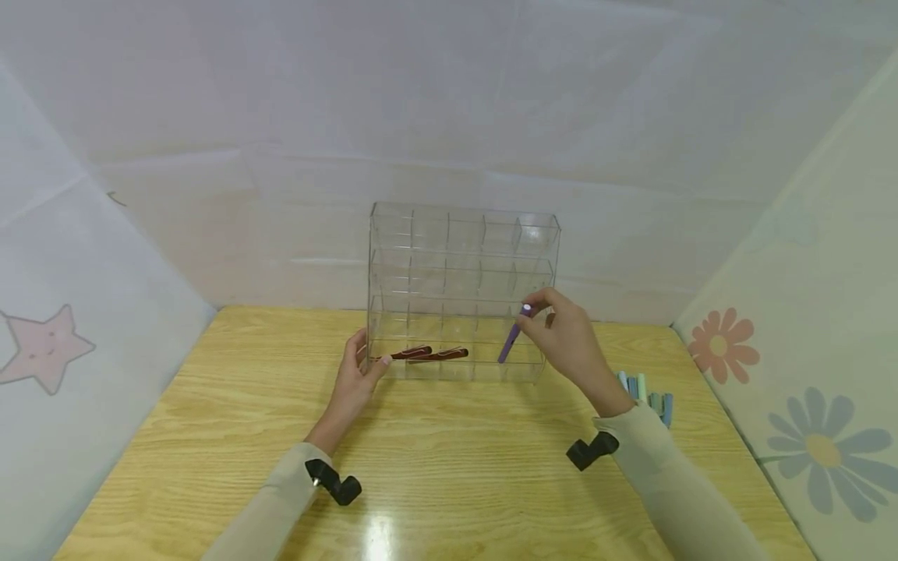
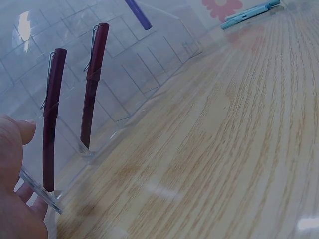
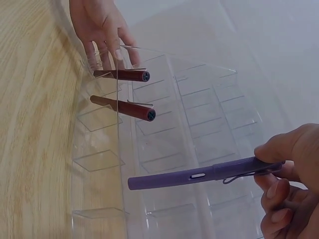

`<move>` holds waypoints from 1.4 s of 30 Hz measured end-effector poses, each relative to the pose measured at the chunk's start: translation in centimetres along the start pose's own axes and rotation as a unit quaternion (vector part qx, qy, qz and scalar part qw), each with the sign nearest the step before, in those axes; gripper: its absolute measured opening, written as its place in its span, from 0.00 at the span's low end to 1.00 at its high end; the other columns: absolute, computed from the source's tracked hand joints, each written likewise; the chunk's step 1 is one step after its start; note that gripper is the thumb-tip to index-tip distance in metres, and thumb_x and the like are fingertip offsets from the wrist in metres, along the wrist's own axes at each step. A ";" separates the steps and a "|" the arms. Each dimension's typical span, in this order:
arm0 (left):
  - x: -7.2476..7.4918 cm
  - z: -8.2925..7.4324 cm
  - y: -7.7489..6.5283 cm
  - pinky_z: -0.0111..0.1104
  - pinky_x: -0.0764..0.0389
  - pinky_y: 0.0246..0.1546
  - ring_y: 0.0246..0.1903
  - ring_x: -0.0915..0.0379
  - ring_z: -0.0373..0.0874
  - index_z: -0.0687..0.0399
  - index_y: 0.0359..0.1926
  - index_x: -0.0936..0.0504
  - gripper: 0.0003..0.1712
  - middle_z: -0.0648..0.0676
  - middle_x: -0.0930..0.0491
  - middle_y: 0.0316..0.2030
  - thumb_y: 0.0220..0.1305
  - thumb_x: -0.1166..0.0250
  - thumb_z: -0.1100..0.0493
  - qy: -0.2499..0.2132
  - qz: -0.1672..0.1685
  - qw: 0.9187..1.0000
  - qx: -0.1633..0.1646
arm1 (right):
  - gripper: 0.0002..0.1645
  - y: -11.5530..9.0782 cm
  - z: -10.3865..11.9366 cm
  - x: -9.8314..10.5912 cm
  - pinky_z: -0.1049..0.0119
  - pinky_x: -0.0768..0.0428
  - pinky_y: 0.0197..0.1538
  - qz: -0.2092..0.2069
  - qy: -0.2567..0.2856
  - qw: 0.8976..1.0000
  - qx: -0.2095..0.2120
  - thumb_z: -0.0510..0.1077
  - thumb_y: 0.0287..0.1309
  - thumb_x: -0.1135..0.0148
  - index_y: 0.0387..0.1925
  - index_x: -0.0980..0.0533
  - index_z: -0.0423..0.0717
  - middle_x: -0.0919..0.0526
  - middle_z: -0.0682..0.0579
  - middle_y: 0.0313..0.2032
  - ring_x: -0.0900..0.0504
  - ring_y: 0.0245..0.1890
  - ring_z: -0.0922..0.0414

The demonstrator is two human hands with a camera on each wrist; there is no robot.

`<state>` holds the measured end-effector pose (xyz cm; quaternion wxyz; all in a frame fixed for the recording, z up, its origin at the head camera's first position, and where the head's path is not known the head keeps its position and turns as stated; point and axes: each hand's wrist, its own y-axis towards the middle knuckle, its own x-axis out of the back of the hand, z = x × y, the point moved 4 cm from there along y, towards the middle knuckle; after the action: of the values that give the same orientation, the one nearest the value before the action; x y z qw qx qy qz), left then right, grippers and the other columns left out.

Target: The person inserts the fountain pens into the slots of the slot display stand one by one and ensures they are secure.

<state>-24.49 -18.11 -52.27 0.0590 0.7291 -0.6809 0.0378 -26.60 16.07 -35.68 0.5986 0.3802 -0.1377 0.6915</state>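
The right hand (image 1: 567,335) pinches a purple pen (image 1: 513,337) by its capped end, at the lower right of the clear rack (image 1: 459,299); the left hand (image 1: 355,382) grips the rack's left edge. A slack pinch could let the pen swivel or drop.

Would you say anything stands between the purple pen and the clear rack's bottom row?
Nothing visible blocks the purple pen in the right hand; two dark red pens sit farther left in the clear rack.

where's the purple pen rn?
Head view: purple pen pinched in the right hand, at the right end of the clear rack, right of both maroon pens.
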 end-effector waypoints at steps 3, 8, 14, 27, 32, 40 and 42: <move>0.0 0.1 0.1 0.60 0.46 0.85 0.85 0.58 0.64 0.51 0.86 0.56 0.44 0.64 0.54 0.85 0.82 0.40 0.58 0.001 0.000 1.000 0.005 | 0.16 0.1 0.2 -0.4 0.70 0.34 0.18 0.000 0.009 1.000 0.004 0.44 0.71 0.30 0.55 0.20 0.42 0.13 0.46 0.46 0.32 0.19 0.59; -0.1 0.1 0.2 0.59 0.46 0.85 0.86 0.58 0.63 0.51 0.86 0.56 0.44 0.62 0.54 0.85 0.82 0.40 0.57 0.002 0.000 1.000 0.008 | 0.16 0.1 0.6 -0.9 0.71 0.34 0.19 0.000 0.019 1.000 0.014 0.44 0.71 0.30 0.55 0.20 0.41 0.13 0.47 0.47 0.32 0.20 0.58; 0.1 0.1 0.2 0.59 0.45 0.85 0.85 0.58 0.63 0.51 0.86 0.56 0.44 0.63 0.54 0.85 0.82 0.40 0.56 0.006 0.001 1.000 0.003 | 0.15 0.0 0.9 -1.7 0.71 0.34 0.18 0.005 0.039 0.999 0.020 0.43 0.72 0.31 0.55 0.21 0.44 0.14 0.47 0.48 0.33 0.19 0.60; 0.1 0.1 0.0 0.59 0.45 0.85 0.85 0.58 0.64 0.51 0.86 0.55 0.45 0.63 0.54 0.85 0.82 0.39 0.54 0.003 0.003 1.000 0.002 | 0.15 0.2 1.1 -2.9 0.72 0.34 0.19 0.009 0.042 0.999 0.025 0.43 0.71 0.30 0.54 0.21 0.44 0.13 0.47 0.49 0.33 0.19 0.62; 0.0 0.1 0.0 0.58 0.44 0.85 0.85 0.57 0.63 0.52 0.86 0.55 0.45 0.63 0.53 0.85 0.81 0.39 0.56 0.000 0.000 1.000 0.004 | 0.15 0.2 1.0 -3.6 0.72 0.33 0.19 0.012 0.047 0.999 0.019 0.44 0.71 0.30 0.54 0.21 0.43 0.14 0.48 0.49 0.33 0.19 0.61; 0.0 0.1 0.1 0.58 0.44 0.85 0.85 0.56 0.64 0.52 0.86 0.55 0.45 0.64 0.54 0.85 0.81 0.38 0.57 0.001 -0.001 1.000 0.005 | 0.16 0.0 0.7 -4.1 0.72 0.33 0.19 0.006 0.041 0.999 0.035 0.42 0.70 0.29 0.55 0.21 0.40 0.14 0.47 0.49 0.33 0.20 0.61; 0.0 0.1 0.1 0.58 0.44 0.85 0.85 0.56 0.64 0.51 0.86 0.55 0.45 0.63 0.54 0.85 0.81 0.38 0.56 0.001 -0.001 1.000 0.006 | 0.16 0.1 0.7 -4.3 0.72 0.33 0.19 0.006 0.044 0.998 0.040 0.41 0.70 0.29 0.54 0.20 0.39 0.14 0.47 0.48 0.33 0.20 0.61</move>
<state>-24.55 -18.12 -52.35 0.0553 0.7302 -0.6796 0.0429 -26.45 12.51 -38.15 0.5846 0.3722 -0.0860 0.7157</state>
